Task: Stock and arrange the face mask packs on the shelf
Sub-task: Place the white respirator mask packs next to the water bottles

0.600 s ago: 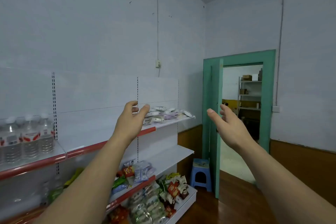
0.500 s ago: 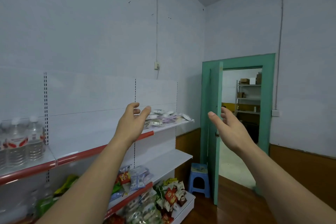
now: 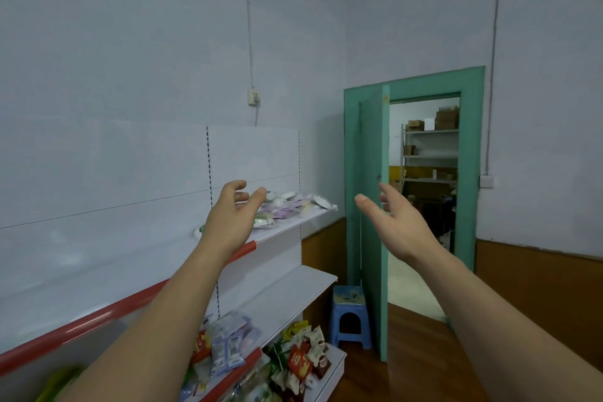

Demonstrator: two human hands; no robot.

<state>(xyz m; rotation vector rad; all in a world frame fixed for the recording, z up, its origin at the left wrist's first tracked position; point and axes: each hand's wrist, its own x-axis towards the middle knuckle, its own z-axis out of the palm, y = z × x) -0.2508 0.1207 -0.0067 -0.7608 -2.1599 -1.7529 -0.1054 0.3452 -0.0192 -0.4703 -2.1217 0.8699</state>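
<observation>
Two bare arms reach out in front of the person. The left hand [image 3: 233, 222] is up by the top shelf [image 3: 303, 220], fingers loose and a bit bent, holding nothing. The right hand [image 3: 396, 227] is held out w/ the palm turned in, fingers spread and relaxed, also holding nothing. The two hands are well apart.

The face mask packs [image 3: 287, 206] lie in a messy heap on the far right end of the top shelf, just past the left hand's fingertips. They look like flat, soft, crinkly packets, white, pale purple & a bit of green. Can't tell if the hand touches any of them.

The shelf is a flat white board w/ a shiny red strip [image 3: 81, 320] along its front edge. Lower down sit more bags: small blue-white packets [image 3: 228, 349] & red-and-cream snack bags [image 3: 305, 357], all puffy and shiny.

Far right is a green wooden door [image 3: 373, 206], open. A little blue plastic stool [image 3: 349, 313] w/ a square top stands near it on the brown wood floor [image 3: 417, 369]. The wall [image 3: 130, 59] is plain, pale and smooth.
</observation>
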